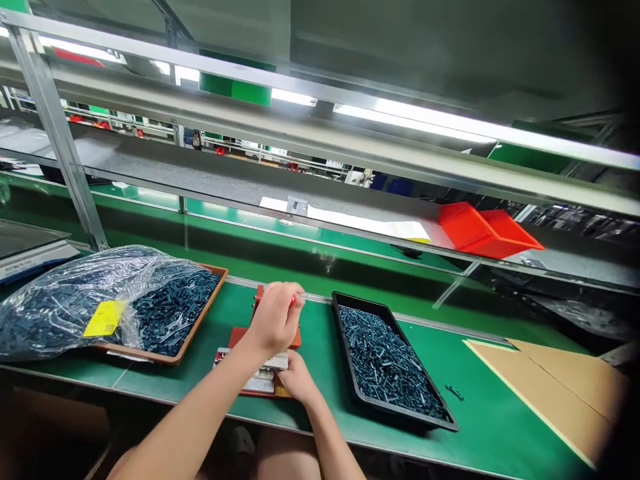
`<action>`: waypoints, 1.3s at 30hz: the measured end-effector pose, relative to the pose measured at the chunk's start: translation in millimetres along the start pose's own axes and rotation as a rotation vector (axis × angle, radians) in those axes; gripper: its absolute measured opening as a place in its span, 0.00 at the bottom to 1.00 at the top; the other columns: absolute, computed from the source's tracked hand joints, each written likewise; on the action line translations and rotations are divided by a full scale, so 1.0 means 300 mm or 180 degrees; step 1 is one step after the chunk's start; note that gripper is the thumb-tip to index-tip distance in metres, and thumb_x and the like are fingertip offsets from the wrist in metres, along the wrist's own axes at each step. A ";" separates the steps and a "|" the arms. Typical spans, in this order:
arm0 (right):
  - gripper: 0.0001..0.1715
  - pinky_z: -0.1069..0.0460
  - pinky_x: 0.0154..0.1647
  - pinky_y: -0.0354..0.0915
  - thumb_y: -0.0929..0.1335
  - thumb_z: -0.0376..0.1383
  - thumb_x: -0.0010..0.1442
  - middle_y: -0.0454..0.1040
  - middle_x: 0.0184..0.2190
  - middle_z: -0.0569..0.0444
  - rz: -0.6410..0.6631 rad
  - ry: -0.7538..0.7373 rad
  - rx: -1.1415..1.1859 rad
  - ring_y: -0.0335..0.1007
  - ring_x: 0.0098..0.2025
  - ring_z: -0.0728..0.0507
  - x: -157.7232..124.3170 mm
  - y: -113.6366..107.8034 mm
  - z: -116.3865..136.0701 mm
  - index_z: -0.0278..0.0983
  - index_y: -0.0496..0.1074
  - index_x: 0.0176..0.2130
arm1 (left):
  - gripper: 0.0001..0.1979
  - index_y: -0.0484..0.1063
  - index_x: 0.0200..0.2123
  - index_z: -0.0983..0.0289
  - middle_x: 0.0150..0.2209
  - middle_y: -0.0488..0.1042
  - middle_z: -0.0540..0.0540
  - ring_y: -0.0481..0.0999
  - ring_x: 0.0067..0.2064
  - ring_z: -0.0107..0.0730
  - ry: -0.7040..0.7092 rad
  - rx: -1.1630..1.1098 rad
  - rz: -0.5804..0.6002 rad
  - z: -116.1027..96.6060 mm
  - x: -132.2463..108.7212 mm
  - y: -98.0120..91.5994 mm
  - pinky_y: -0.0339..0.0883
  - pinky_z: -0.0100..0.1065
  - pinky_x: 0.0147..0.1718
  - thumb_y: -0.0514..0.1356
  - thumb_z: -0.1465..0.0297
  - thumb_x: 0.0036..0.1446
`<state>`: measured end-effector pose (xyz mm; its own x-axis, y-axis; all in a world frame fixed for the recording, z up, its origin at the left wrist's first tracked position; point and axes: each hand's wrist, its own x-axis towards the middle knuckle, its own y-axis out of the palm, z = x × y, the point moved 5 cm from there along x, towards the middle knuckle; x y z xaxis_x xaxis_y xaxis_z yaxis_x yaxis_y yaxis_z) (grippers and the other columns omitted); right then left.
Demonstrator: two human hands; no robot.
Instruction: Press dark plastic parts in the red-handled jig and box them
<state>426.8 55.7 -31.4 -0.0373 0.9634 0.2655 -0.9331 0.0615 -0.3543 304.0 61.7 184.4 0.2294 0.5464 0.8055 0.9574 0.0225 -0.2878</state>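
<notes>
A person's left hand [274, 319] closes tightly around an upright red lever [259, 297] on a small red metal hand press [239, 339] at a green-topped workbench [490, 400]. The press sits at the bench's near edge, directly in front of the worker. The right hand [299, 377] rests just below, its fingers [291, 375] partly curled against a white block [277, 361] on the press; whether they have a firm hold on it cannot be told. A printed white card [259, 381] lies under the block, at the press's 6 o'clock.

At the press's 9 o'clock, a shallow brown-rimmed tray [200, 317] holds a heap of small dark blue parts [175, 313]. A clear plastic bag [65, 300] full of similar parts, bearing a yellow label [104, 318], lies partly over the tray. At 3 o'clock, a black rectangular tray [395, 373] is piled with more dark parts [385, 360], and a single loose dark part [454, 392] lies on the green surface just beyond its right side. A flat tan cardboard sheet [550, 393] lies farther along the bench. Two bright orange plastic bins [490, 230] sit on a grey shelf [200, 167] above, at about 2 o'clock.
</notes>
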 end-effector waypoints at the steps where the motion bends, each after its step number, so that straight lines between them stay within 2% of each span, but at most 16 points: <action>1: 0.11 0.48 0.41 0.73 0.67 0.35 0.51 0.80 0.30 0.55 0.0101 -0.0040 0.0022 0.76 0.34 0.41 0.001 0.007 0.002 0.36 0.79 0.32 | 0.14 0.69 0.45 0.60 0.33 0.75 0.54 0.76 0.37 0.38 -0.0316 -0.0124 0.0101 0.024 0.054 0.003 0.71 0.41 0.44 0.47 0.61 0.72; 4: 0.13 0.47 0.44 0.73 0.66 0.37 0.55 0.82 0.35 0.53 0.0141 -0.0099 -0.0072 0.77 0.38 0.40 -0.008 0.016 -0.002 0.36 0.79 0.35 | 0.19 0.68 0.54 0.61 0.38 0.78 0.55 0.78 0.40 0.37 -0.1072 -0.0528 0.0325 0.072 0.139 0.014 0.73 0.40 0.43 0.44 0.59 0.73; 6: 0.13 0.45 0.45 0.74 0.66 0.38 0.56 0.82 0.37 0.51 -0.0006 -0.0077 -0.0225 0.78 0.40 0.38 -0.024 0.015 -0.011 0.37 0.79 0.37 | 0.21 0.63 0.62 0.60 0.47 0.79 0.58 0.79 0.49 0.40 -0.1064 -0.0459 0.0202 0.084 0.100 0.003 0.73 0.42 0.49 0.46 0.60 0.73; 8: 0.15 0.42 0.49 0.74 0.67 0.38 0.57 0.82 0.41 0.49 -0.0185 -0.0132 -0.0313 0.79 0.43 0.36 -0.045 0.016 -0.014 0.38 0.80 0.43 | 0.25 0.59 0.67 0.59 0.56 0.76 0.62 0.75 0.58 0.44 -0.0825 -0.0092 -0.0161 0.110 -0.024 -0.025 0.70 0.47 0.57 0.50 0.60 0.71; 10: 0.18 0.40 0.53 0.74 0.68 0.38 0.59 0.81 0.46 0.48 -0.0355 -0.0236 -0.0353 0.79 0.48 0.35 -0.063 0.017 -0.010 0.41 0.80 0.48 | 0.24 0.62 0.65 0.61 0.59 0.74 0.65 0.72 0.61 0.48 -0.0723 0.0365 -0.0626 0.169 -0.208 -0.062 0.66 0.52 0.61 0.53 0.62 0.69; 12: 0.18 0.39 0.55 0.73 0.69 0.38 0.58 0.80 0.48 0.47 -0.0474 -0.0284 -0.0416 0.78 0.50 0.34 -0.073 0.021 -0.006 0.43 0.80 0.49 | 0.19 0.70 0.58 0.62 0.55 0.76 0.65 0.75 0.58 0.50 -0.1067 0.0805 -0.0946 0.257 -0.399 -0.102 0.69 0.55 0.58 0.53 0.63 0.68; 14: 0.16 0.39 0.55 0.74 0.70 0.37 0.57 0.80 0.46 0.47 -0.0504 -0.0242 -0.0482 0.79 0.48 0.34 -0.074 0.026 -0.009 0.42 0.80 0.46 | 0.14 0.77 0.48 0.60 0.50 0.80 0.62 0.78 0.54 0.50 -0.1277 0.0990 -0.0456 0.326 -0.532 -0.111 0.72 0.55 0.55 0.54 0.64 0.67; 16: 0.15 0.40 0.54 0.74 0.71 0.38 0.56 0.81 0.44 0.47 -0.0466 -0.0184 -0.0487 0.79 0.47 0.34 -0.068 0.032 -0.019 0.41 0.81 0.44 | 0.13 0.80 0.38 0.58 0.48 0.81 0.59 0.79 0.52 0.48 -0.1283 0.0934 0.0318 0.359 -0.598 -0.102 0.72 0.54 0.55 0.55 0.64 0.66; 17: 0.14 0.40 0.53 0.74 0.71 0.38 0.56 0.81 0.43 0.47 -0.0449 -0.0154 -0.0465 0.79 0.46 0.34 -0.064 0.034 -0.026 0.41 0.80 0.43 | 0.14 0.80 0.36 0.57 0.47 0.82 0.57 0.80 0.52 0.47 -0.1297 0.0870 0.0561 0.366 -0.610 -0.101 0.72 0.53 0.55 0.54 0.64 0.67; 19: 0.14 0.41 0.50 0.75 0.71 0.39 0.55 0.82 0.41 0.47 -0.0458 -0.0097 -0.0408 0.79 0.43 0.35 -0.058 0.037 -0.038 0.40 0.80 0.42 | 0.16 0.80 0.35 0.57 0.46 0.83 0.56 0.80 0.51 0.45 -0.1438 0.0778 0.0628 0.375 -0.608 -0.109 0.73 0.53 0.56 0.52 0.64 0.67; 22: 0.13 0.42 0.47 0.75 0.71 0.39 0.55 0.82 0.40 0.47 -0.0467 -0.0055 -0.0397 0.79 0.41 0.36 -0.055 0.037 -0.046 0.39 0.80 0.41 | 0.15 0.81 0.36 0.56 0.44 0.84 0.55 0.82 0.49 0.45 -0.1472 0.0714 0.0440 0.382 -0.595 -0.112 0.70 0.55 0.61 0.53 0.65 0.66; 25: 0.13 0.41 0.49 0.74 0.70 0.40 0.57 0.81 0.42 0.45 -0.0403 -0.0054 -0.0492 0.79 0.42 0.35 -0.057 0.036 -0.041 0.38 0.80 0.41 | 0.13 0.80 0.35 0.55 0.48 0.84 0.55 0.80 0.54 0.47 -0.1380 0.0860 0.0140 0.381 -0.606 -0.107 0.61 0.60 0.67 0.55 0.66 0.65; 28: 0.13 0.41 0.52 0.73 0.70 0.41 0.58 0.82 0.42 0.45 -0.0380 -0.0032 -0.0598 0.79 0.44 0.35 -0.060 0.031 -0.033 0.38 0.80 0.41 | 0.13 0.77 0.31 0.57 0.46 0.84 0.55 0.81 0.53 0.47 -0.1659 0.0837 -0.0056 0.391 -0.621 -0.105 0.55 0.62 0.69 0.56 0.63 0.65; 31: 0.13 0.42 0.51 0.73 0.70 0.41 0.58 0.82 0.41 0.45 -0.0372 0.0002 -0.0638 0.79 0.45 0.35 -0.062 0.030 -0.032 0.38 0.80 0.41 | 0.17 0.70 0.22 0.59 0.40 0.84 0.54 0.82 0.46 0.46 -0.2175 0.0356 -0.0132 0.425 -0.622 -0.116 0.61 0.58 0.65 0.59 0.58 0.61; 35: 0.14 0.42 0.52 0.73 0.70 0.42 0.60 0.81 0.42 0.45 -0.0424 -0.0026 -0.0627 0.78 0.46 0.35 -0.065 0.041 -0.037 0.37 0.80 0.42 | 0.22 0.67 0.20 0.60 0.28 0.80 0.55 0.82 0.39 0.45 -0.3001 -0.0878 -0.0751 0.500 -0.644 -0.157 0.74 0.46 0.49 0.57 0.52 0.60; 39: 0.16 0.41 0.53 0.73 0.69 0.42 0.60 0.80 0.45 0.44 -0.0505 -0.0109 -0.0573 0.78 0.46 0.35 -0.060 0.046 -0.028 0.38 0.79 0.46 | 0.23 0.70 0.26 0.62 0.32 0.81 0.57 0.82 0.42 0.46 -0.3025 -0.1212 -0.1050 0.521 -0.677 -0.171 0.74 0.44 0.49 0.59 0.49 0.59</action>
<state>417.6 41.4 -48.6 0.0895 0.9287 0.3598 -0.8496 0.2598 -0.4591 181.0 80.5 -45.4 -0.1233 0.9918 0.0341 0.9765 0.1152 0.1824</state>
